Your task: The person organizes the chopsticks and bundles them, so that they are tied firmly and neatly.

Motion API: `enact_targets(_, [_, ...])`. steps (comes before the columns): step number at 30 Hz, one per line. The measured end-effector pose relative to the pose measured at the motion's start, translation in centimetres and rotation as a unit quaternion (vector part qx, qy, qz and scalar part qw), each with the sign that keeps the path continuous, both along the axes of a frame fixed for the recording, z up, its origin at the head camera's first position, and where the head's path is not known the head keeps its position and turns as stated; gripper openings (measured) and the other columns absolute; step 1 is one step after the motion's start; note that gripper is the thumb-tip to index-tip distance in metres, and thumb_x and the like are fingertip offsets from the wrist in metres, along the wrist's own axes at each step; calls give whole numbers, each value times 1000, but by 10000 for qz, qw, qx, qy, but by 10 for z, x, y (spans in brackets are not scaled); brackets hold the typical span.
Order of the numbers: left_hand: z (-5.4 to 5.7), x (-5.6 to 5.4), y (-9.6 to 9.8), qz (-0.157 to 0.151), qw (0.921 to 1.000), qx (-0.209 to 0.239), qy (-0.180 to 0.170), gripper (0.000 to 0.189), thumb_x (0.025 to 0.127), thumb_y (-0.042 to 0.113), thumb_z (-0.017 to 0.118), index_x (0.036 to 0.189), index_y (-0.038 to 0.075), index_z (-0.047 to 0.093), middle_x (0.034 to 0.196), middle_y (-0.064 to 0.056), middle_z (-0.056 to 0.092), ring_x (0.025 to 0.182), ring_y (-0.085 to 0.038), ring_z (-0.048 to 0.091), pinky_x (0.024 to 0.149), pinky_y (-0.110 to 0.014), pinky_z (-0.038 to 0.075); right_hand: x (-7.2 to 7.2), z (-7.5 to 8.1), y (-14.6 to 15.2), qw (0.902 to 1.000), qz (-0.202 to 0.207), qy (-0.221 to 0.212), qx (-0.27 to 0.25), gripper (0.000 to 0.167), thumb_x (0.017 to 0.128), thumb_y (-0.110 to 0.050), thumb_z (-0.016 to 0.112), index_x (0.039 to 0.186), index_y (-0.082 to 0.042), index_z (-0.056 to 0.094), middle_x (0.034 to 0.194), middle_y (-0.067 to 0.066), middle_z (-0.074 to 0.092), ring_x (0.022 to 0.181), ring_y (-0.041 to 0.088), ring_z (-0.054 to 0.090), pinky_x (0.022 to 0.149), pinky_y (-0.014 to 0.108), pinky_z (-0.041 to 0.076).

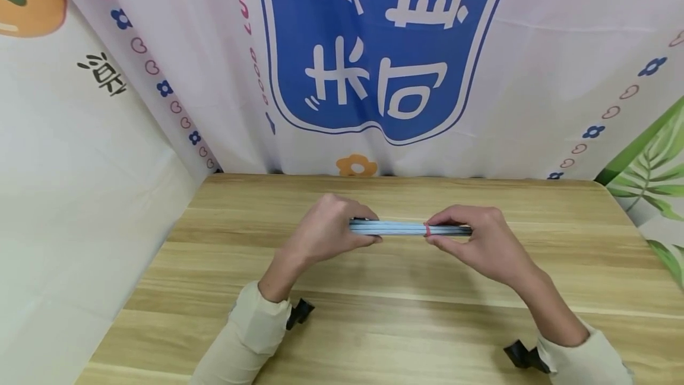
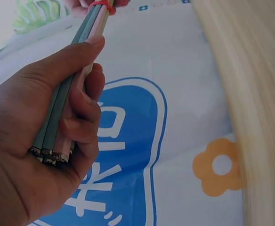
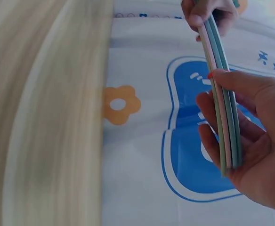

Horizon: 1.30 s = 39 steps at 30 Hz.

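A bundle of slim pastel chopsticks (image 1: 392, 228) in blue-green, pink and pale green lies level between both hands above the table. My left hand (image 1: 333, 227) grips one end, thumb along the sticks; in the left wrist view its fingers curl round them and the square ends (image 2: 50, 155) show near the palm. A red rubber band (image 1: 427, 230) circles the bundle toward the other end. There my right hand (image 1: 483, 239) pinches the sticks at the band between thumb and fingers. In the right wrist view their free ends (image 3: 229, 167) reach to the palm.
Below the hands is a wood-grain table (image 1: 374, 325). A white cloth with a blue printed panel (image 1: 369, 46) hangs behind its back edge, and a pale cloth (image 1: 80, 195) covers the left side. Black mounts (image 1: 300, 314) sit at both sleeve cuffs.
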State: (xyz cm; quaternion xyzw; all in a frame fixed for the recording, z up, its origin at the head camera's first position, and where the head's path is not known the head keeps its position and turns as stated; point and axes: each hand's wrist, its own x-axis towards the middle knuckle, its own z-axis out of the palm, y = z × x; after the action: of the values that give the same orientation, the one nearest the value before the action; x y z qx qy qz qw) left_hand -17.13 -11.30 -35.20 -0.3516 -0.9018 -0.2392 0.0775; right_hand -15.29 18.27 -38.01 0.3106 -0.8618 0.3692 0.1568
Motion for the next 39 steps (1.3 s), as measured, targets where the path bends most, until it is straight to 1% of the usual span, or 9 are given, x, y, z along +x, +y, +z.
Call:
enact_targets(3, [-1, 0, 0, -26, 10000, -15, 58, 21, 83, 23, 95, 100, 14, 86, 93, 3, 83, 71, -2, 67, 67, -17, 54, 0, -3, -3, 9997, 110, 147, -137, 22, 82, -7, 93, 98, -18, 83, 92, -7, 82, 80, 2, 73, 66, 16, 58])
enact_targets(9, [-4, 0, 3, -166, 9998, 70, 132, 20, 82, 22, 96, 98, 14, 86, 91, 4, 83, 72, -3, 71, 68, -17, 55, 1, -9, -11, 9993, 104, 37, -346, 24, 80, -7, 94, 102, -15, 86, 93, 0, 84, 76, 2, 74, 64, 15, 57])
enact_targets(16, [-8, 1, 8, -187, 9995, 68, 247, 18, 83, 21, 95, 97, 14, 86, 90, 4, 83, 73, -4, 72, 69, -17, 56, 4, -9, -18, 9997, -15, 127, -216, 25, 81, -9, 94, 104, -11, 86, 97, 3, 85, 81, 11, 79, 66, 26, 63])
enact_targets(19, [-8, 1, 9, -148, 9995, 52, 265, 19, 83, 21, 95, 98, 14, 86, 90, 4, 83, 73, -4, 72, 69, -18, 56, 5, -6, -17, 10000, -25, 40, 4, 30, 83, -13, 93, 112, -10, 85, 103, 4, 84, 85, 13, 80, 69, 28, 64])
enact_targets(23, [-7, 1, 9, -66, 9995, 2, 302, 21, 82, 23, 96, 99, 15, 86, 90, 4, 83, 73, -5, 72, 69, -19, 57, 5, 0, -10, 9991, -83, -283, 293, 37, 86, -19, 92, 120, -13, 82, 109, 3, 84, 88, 11, 78, 74, 29, 64])
enact_targets(28, [-6, 0, 7, -25, 9990, -41, 445, 22, 82, 26, 96, 99, 16, 86, 91, 5, 83, 75, -5, 74, 70, -21, 58, 5, 5, -3, 9981, -98, -493, 355, 24, 89, -15, 89, 112, -19, 83, 104, -5, 82, 86, 6, 75, 73, 30, 63])
enact_targets(31, [-6, -1, 5, -24, 9987, 2, 500, 23, 81, 26, 96, 99, 16, 86, 91, 5, 83, 76, -6, 75, 70, -21, 58, 5, 4, -2, 9992, -53, -245, 312, 22, 89, -10, 88, 108, -19, 83, 102, -7, 83, 85, 5, 76, 71, 31, 63])
enact_targets(35, [-7, -1, 5, -40, 9987, 71, 501, 23, 81, 26, 96, 99, 15, 86, 91, 4, 83, 76, -6, 75, 70, -21, 58, 4, 1, -4, 9993, -32, 260, 282, 25, 85, -6, 90, 108, -16, 83, 101, -4, 83, 85, 8, 78, 71, 30, 63])
enact_targets(39, [-9, -1, 6, -52, 9984, 115, 546, 22, 82, 25, 96, 99, 15, 86, 92, 5, 83, 77, -6, 75, 71, -21, 58, 5, 0, -6, 9978, -107, 597, 253, 27, 82, -5, 92, 106, -14, 84, 99, -3, 83, 82, 11, 79, 70, 29, 63])
